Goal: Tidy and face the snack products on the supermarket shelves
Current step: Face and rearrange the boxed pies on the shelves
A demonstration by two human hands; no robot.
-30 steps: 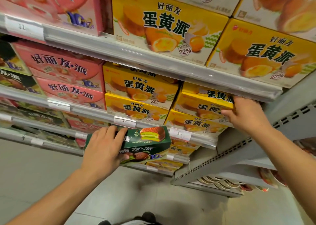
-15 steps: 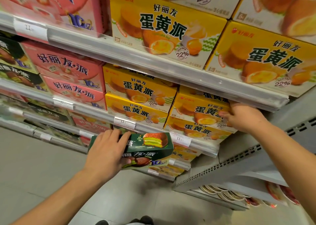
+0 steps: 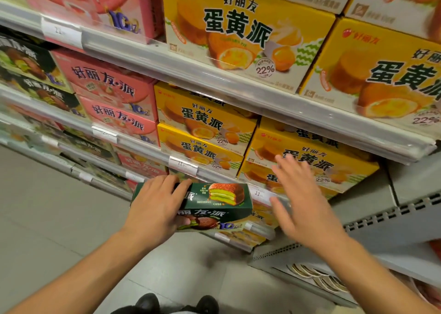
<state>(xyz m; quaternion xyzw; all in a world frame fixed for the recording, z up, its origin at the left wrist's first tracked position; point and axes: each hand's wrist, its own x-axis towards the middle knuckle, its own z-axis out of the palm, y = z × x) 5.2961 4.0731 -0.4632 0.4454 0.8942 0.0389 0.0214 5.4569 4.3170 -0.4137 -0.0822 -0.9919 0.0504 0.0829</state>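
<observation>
Head view: left hand (image 3: 156, 205) grips the left end of a green pie box (image 3: 214, 205), fingers curled over its top edge, thumb underneath; box is held in the air in front of the shelf rail (image 3: 148, 150), below the yellow pie boxes (image 3: 307, 160). Right hand (image 3: 300, 201) is spread wide, fingers straight, motion-blurred, holding nothing, just right of the green box and in front of the yellow stack. Pink pie boxes (image 3: 112, 94) sit left of the yellow ones.

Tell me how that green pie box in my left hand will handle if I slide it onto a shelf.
The green box looks like stiff printed card, so it should slide flat. Its glossy faces may slip. The left hand alone holds it, so probably light.
</observation>
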